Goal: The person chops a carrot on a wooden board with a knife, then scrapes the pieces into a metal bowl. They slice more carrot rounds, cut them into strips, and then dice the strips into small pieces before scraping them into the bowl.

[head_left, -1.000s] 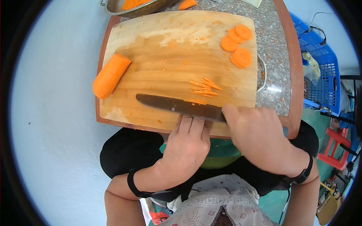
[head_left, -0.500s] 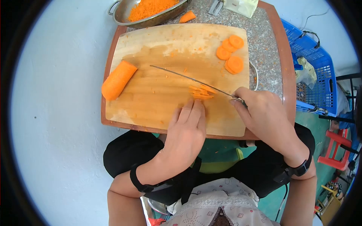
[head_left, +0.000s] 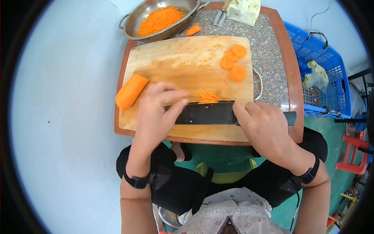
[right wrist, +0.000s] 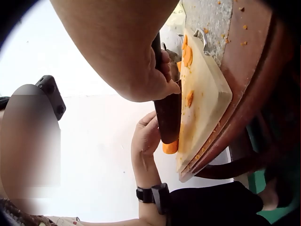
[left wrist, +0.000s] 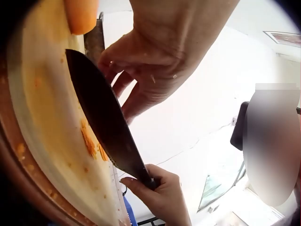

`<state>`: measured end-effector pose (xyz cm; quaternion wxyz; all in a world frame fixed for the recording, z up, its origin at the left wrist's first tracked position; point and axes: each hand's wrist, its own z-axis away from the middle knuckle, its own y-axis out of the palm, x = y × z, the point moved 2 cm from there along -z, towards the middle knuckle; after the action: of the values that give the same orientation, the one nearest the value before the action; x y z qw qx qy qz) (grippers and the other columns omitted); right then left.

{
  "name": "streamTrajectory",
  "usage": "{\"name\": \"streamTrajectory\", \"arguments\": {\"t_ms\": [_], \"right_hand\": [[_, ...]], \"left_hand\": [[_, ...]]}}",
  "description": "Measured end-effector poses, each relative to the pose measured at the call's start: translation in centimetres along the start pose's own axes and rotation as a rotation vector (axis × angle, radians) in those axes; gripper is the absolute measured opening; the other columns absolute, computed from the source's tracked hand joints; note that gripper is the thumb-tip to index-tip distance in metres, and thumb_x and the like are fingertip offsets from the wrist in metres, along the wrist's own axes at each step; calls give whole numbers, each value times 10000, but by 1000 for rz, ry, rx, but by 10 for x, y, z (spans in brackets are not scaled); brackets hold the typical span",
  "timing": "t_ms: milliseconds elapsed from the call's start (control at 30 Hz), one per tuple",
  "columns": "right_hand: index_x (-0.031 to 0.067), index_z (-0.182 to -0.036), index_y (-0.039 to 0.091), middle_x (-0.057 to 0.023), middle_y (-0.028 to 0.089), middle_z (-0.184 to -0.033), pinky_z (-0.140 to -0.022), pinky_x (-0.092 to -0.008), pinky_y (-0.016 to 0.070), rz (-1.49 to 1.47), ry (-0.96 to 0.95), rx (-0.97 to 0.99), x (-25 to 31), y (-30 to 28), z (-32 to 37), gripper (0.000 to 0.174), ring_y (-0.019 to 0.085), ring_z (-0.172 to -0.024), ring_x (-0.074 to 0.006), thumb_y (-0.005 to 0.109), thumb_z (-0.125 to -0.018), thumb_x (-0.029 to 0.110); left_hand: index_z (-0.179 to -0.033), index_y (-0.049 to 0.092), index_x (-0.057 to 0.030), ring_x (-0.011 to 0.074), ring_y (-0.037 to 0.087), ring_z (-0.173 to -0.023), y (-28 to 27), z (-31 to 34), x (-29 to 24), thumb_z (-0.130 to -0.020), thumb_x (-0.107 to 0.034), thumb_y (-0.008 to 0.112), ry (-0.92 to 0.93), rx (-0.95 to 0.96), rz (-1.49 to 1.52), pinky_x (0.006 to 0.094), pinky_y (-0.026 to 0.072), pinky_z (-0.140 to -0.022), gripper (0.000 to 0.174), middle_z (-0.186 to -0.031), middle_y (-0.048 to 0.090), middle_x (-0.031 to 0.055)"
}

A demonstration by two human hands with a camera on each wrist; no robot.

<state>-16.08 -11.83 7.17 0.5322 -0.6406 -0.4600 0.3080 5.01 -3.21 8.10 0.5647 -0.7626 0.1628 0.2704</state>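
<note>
My right hand [head_left: 267,124] grips a dark-bladed kitchen knife [head_left: 206,114] by its handle end. Its broad blade face shows to the head camera, low over the front of the wooden cutting board [head_left: 187,74]. My left hand [head_left: 156,113] is over the board by the blade's tip end, thumb and fingers apart and slightly bent, holding nothing. In the left wrist view, those fingers are behind the blade [left wrist: 101,110]. Cut carrot strips [head_left: 208,96] lie just beyond the blade. A thick carrot piece [head_left: 131,91] rests at the board's left, and several carrot slices [head_left: 238,73] at its right.
A metal pan [head_left: 134,33] of shredded carrot stands behind the board, with a carrot end [head_left: 193,30] beside it. A peeler-like metal tool [head_left: 219,18] and a pale packet [head_left: 243,11] are at the back. The board's metal handle [head_left: 259,84] juts right; a blue basket [head_left: 331,74] is beyond the table.
My left hand has lifted off the carrot strips and moved left to the blade's tip end. The knife has come nearer the front edge and turned its face up. The head view has shifted.
</note>
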Motion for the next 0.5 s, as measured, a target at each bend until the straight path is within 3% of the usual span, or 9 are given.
{"name": "streamTrajectory", "arguments": {"t_ms": [67,267,500], "right_hand": [[58,-775,524,-46,540,-662,-539,-312,491,21,-25,-18,3,-1,0,135,613,-638,-193,617,-680,81],[60,-759,520,-37,519,-642,-539,-293,477,42,-59,-65,6,-5,1,145,593,-625,-175,622,-660,90],[48,-775,532,-24,504,-634,-536,-278,464,51,-100,-108,2,-7,8,169,572,-604,-159,617,-640,104]], "left_hand": [[-955,707,-20,224,570,-917,3,-8,6,-755,-84,740,-43,198,135,309,447,-831,213,-921,610,92],[-962,712,-34,254,577,-943,22,-20,10,-754,-129,750,-77,292,24,336,444,-859,232,-913,619,90],[-919,715,-43,254,560,-958,29,-23,14,-776,-124,718,37,424,3,348,441,-855,165,-917,605,86]]}}
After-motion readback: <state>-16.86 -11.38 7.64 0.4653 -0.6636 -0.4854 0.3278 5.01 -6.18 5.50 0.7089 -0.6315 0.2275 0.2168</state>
